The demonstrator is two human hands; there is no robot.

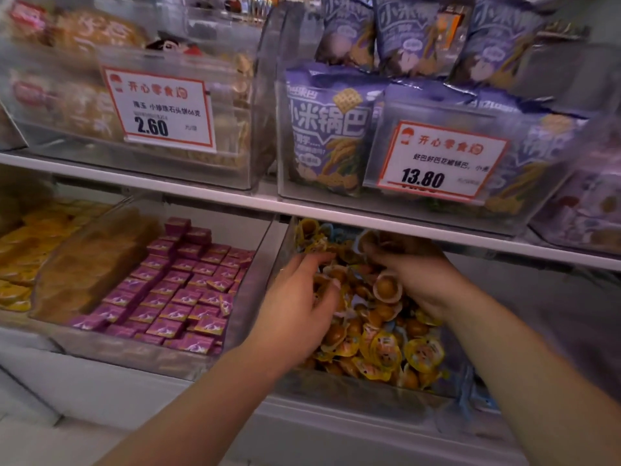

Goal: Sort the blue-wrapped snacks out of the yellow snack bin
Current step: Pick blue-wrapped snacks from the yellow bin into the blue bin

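A shop shelf seen from above the person's two bare arms. At nine o'clock a clear plastic bin of flat yellow packets [20, 260] sits beside a clear plastic bin of small purple square boxes [178, 290], laid in rows. Just right of centre is the clear plastic bin of round yellow-wrapped snacks [386, 348]; its long axis runs from six o'clock back toward twelve o'clock, under the white shelf edge [336, 213]. The left hand [299, 304] reaches into that bin from seven o'clock, fingers curled down into the heap; whether it grips a snack cannot be told. A few pale blue wrappers [331, 232] show at the bin's far end, at twelve o'clock from that hand, too blurred to tell which way they point. The right hand [413, 274] comes in from five o'clock, its fingers curled round a cluster of the yellow snacks at the back of the heap. On the shelf above, at eleven o'clock, a white price tag marked 2.60 [158, 112]; at one o'clock, purple snack bags [327, 129] behind a tag marked 13.80 [440, 159].
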